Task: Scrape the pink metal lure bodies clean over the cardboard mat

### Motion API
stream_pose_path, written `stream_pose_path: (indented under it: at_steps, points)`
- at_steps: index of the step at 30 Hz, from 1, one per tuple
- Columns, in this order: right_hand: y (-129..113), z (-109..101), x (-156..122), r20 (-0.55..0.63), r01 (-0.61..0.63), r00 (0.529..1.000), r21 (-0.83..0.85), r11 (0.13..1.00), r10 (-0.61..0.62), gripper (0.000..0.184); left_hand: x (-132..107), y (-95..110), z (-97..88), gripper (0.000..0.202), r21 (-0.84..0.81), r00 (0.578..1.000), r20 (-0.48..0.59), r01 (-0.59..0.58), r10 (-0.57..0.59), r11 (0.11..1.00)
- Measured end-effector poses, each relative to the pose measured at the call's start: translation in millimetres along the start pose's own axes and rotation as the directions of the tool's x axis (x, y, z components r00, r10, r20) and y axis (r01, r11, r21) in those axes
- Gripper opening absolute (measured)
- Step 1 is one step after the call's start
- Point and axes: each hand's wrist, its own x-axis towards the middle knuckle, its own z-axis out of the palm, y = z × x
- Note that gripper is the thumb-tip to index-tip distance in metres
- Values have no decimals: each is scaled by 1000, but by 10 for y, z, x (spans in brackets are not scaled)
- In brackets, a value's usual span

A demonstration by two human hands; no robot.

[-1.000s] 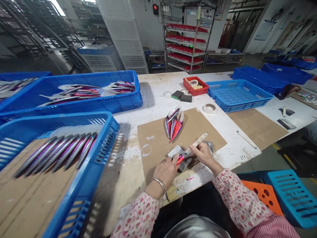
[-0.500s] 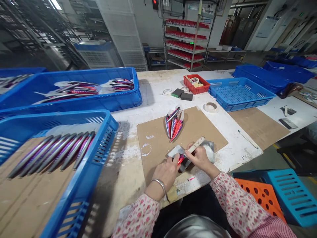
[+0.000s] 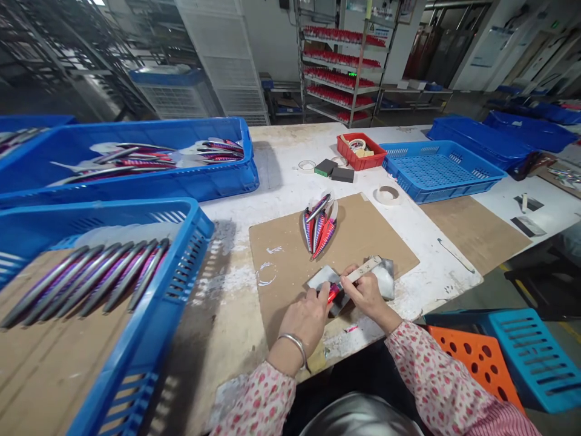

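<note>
My left hand [image 3: 305, 321], with a silver bangle at the wrist, is closed on a small red-and-purple fishing lure [image 3: 334, 293]. My right hand [image 3: 367, 294] pinches a flat wooden stick [image 3: 365, 267]. The stick's lower end meets the lure or lies right beside it; fingers hide the contact. Beneath the hands lie a grey flat sheet [image 3: 323, 275] and, to the right, another shiny grey sheet [image 3: 385, 280]. Several red, purple and silver fishing lures [image 3: 319, 225] with clear lips are grouped farther up on the brown cardboard [image 3: 281, 242].
At left, a blue basket [image 3: 193, 242] holds a row of lures, with a blue crate [image 3: 227, 178] of lures behind. Beyond the cardboard are dark sanding blocks [image 3: 342, 175], a tape roll [image 3: 387, 194], a red box [image 3: 363, 160] and a blue tray [image 3: 445, 172].
The stick's upper end has shifted slightly right and down in my right hand. Both hands keep their hold, and the view has moved a little.
</note>
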Motion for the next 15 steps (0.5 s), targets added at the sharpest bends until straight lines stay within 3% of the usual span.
stream_pose_path:
  at_steps: [8,15]
  points:
    - [20,35,-1,-57,4,998,-41,999,-6,28,-15,40,-2,46,8,1000,2,18,-18,1000]
    - [-6,3,-4,-11,-42,999,54,998,42,33,-27,59,-18,46,10,1000,-11,19,-19,1000]
